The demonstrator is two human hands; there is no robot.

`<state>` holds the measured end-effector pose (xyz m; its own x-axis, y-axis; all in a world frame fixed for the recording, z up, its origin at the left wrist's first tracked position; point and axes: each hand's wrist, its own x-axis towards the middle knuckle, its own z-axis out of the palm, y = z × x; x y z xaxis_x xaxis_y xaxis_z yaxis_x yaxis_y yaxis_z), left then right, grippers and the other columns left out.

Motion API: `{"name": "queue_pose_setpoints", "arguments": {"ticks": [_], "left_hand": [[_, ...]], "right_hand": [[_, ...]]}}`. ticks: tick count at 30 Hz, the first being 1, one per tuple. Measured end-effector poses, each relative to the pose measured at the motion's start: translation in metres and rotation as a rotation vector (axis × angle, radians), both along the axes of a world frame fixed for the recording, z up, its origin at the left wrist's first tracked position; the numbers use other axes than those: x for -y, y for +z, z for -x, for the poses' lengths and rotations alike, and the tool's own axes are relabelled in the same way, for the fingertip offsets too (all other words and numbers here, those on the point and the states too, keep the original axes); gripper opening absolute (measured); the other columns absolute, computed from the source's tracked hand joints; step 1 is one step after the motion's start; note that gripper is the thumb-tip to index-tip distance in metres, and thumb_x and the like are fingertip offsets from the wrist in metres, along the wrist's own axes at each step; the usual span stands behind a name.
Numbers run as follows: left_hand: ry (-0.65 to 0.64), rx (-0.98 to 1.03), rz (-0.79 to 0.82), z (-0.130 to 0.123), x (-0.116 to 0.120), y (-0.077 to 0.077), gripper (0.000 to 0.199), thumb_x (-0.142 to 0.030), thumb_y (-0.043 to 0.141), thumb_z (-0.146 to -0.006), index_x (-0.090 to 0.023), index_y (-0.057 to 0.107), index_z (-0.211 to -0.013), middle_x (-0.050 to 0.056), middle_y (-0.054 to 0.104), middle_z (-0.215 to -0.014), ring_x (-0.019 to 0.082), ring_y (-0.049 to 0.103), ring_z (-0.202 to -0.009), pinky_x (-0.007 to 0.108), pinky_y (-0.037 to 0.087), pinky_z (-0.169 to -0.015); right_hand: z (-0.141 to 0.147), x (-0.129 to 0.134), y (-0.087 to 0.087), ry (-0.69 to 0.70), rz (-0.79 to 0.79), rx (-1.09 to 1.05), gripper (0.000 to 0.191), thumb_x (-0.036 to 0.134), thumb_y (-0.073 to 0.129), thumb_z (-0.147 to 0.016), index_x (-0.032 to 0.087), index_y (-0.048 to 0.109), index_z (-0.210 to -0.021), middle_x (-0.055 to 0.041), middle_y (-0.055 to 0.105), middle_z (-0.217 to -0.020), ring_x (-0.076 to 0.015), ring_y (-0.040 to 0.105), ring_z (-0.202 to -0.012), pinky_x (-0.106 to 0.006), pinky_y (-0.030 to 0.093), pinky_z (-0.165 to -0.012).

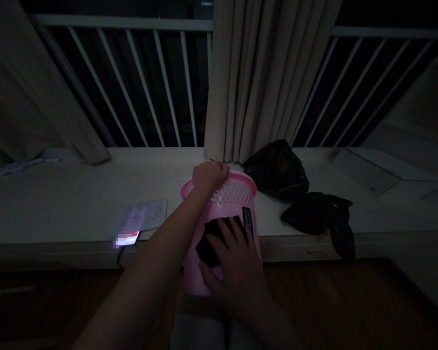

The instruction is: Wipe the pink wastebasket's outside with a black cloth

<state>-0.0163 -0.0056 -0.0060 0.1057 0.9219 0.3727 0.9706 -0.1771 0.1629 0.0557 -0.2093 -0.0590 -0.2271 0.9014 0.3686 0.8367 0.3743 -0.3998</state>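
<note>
A pink bin [197, 279] with a holed band below its rim leans against the white ledge, in the middle of the view. My left hand [209, 176] is closed over the bin's rim, its fingers wrapped round the edge. Against the bin's side, my right hand [233, 253] presses a black cloth [209, 249] with its fingers spread over it. A dark label with pale lettering [247, 218] shows beside the fingertips. The inside of the bin is hidden from view.
On the white ledge [95, 194] lie a lit phone [129, 237] and a paper [156, 214] to the left. Two black plastic bags [277, 170] [314, 214] and a white box [383, 170] are to the right. Curtains [241, 78] and railings stand behind.
</note>
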Motion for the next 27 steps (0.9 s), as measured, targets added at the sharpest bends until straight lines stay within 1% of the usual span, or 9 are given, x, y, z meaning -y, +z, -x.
{"name": "queue_pose_setpoints", "arguments": {"ticks": [3, 5, 7, 11, 14, 17, 20, 24, 27], "left_hand": [[0.013, -0.023, -0.01, -0.002, 0.0, 0.001, 0.054, -0.037, 0.027, -0.092, -0.01, 0.074, -0.098, 0.018, 0.072, -0.095, 0.028, 0.067, -0.09, 0.039, 0.047, -0.079], [0.018, -0.03, -0.02, -0.001, 0.001, 0.001, 0.054, -0.037, 0.027, -0.092, -0.01, 0.074, -0.098, 0.018, 0.072, -0.094, 0.029, 0.067, -0.089, 0.039, 0.047, -0.078], [0.023, -0.026, -0.023, 0.002, 0.001, 0.002, 0.055, -0.037, 0.027, -0.092, -0.01, 0.074, -0.098, 0.019, 0.072, -0.093, 0.03, 0.067, -0.089, 0.039, 0.048, -0.077], [0.022, -0.004, -0.003, 0.005, 0.002, 0.002, 0.056, -0.039, 0.028, -0.092, -0.009, 0.075, -0.097, 0.02, 0.072, -0.093, 0.03, 0.067, -0.091, 0.04, 0.048, -0.079], [-0.008, 0.019, -0.005, 0.001, 0.001, 0.001, 0.055, -0.038, 0.028, -0.092, -0.009, 0.074, -0.097, 0.02, 0.072, -0.094, 0.03, 0.067, -0.091, 0.041, 0.047, -0.08], [-0.023, 0.026, -0.017, -0.006, 0.001, 0.001, 0.055, -0.038, 0.028, -0.092, -0.009, 0.074, -0.099, 0.02, 0.071, -0.094, 0.031, 0.067, -0.092, 0.042, 0.047, -0.081], [-0.026, 0.02, -0.018, -0.007, 0.001, 0.001, 0.054, -0.038, 0.029, -0.091, -0.009, 0.074, -0.1, 0.02, 0.072, -0.094, 0.031, 0.067, -0.093, 0.042, 0.047, -0.081], [-0.009, 0.015, -0.015, 0.001, 0.001, 0.001, 0.055, -0.038, 0.028, -0.091, -0.01, 0.075, -0.097, 0.019, 0.072, -0.093, 0.031, 0.067, -0.09, 0.041, 0.048, -0.079], [0.002, 0.015, -0.007, 0.005, 0.001, 0.001, 0.056, -0.037, 0.027, -0.092, -0.01, 0.075, -0.098, 0.019, 0.072, -0.094, 0.03, 0.067, -0.091, 0.041, 0.047, -0.079]], "right_hand": [[0.005, -0.018, 0.005, -0.076, -0.024, 0.012, 0.044, 0.044, 0.052, -0.089, 0.024, 0.057, -0.127, -0.0095, 0.043, -0.148, -0.0337, 0.031, -0.139, -0.059, 0.02, -0.113], [0.013, -0.025, 0.007, -0.079, -0.039, 0.018, 0.044, 0.042, 0.053, -0.088, 0.023, 0.058, -0.127, -0.0102, 0.043, -0.148, -0.0342, 0.03, -0.139, -0.06, 0.017, -0.113], [0.022, -0.022, 0.006, -0.016, -0.04, 0.011, 0.043, 0.042, 0.057, -0.086, 0.023, 0.06, -0.124, -0.0094, 0.043, -0.148, -0.0335, 0.029, -0.14, -0.06, 0.014, -0.114], [0.026, -0.002, 0.001, 0.103, -0.01, -0.028, 0.039, 0.04, 0.061, -0.084, 0.026, 0.063, -0.12, -0.0051, 0.046, -0.146, -0.0295, 0.029, -0.141, -0.056, 0.014, -0.117], [0.014, 0.005, 0.002, 0.054, 0.018, -0.024, 0.036, 0.038, 0.058, -0.086, 0.028, 0.063, -0.12, -0.0045, 0.047, -0.146, -0.0314, 0.031, -0.14, -0.059, 0.019, -0.115], [0.003, -0.005, 0.007, -0.063, 0.029, 0.005, 0.04, 0.034, 0.053, -0.088, 0.027, 0.06, -0.127, -0.0072, 0.043, -0.148, -0.0336, 0.032, -0.139, -0.06, 0.024, -0.112], [0.003, -0.017, 0.01, -0.147, 0.023, 0.04, 0.048, 0.032, 0.051, -0.089, 0.024, 0.053, -0.136, -0.0115, 0.036, -0.153, -0.0365, 0.028, -0.141, -0.062, 0.021, -0.112], [0.008, -0.011, 0.009, -0.016, 0.036, 0.054, 0.047, 0.04, 0.052, -0.09, 0.027, 0.053, -0.136, -0.0082, 0.038, -0.152, -0.0357, 0.028, -0.141, -0.062, 0.017, -0.113], [0.004, -0.001, 0.007, -0.011, 0.023, 0.037, 0.04, 0.041, 0.053, -0.091, 0.029, 0.059, -0.128, -0.0057, 0.045, -0.148, -0.0336, 0.031, -0.14, -0.062, 0.018, -0.113]]}}
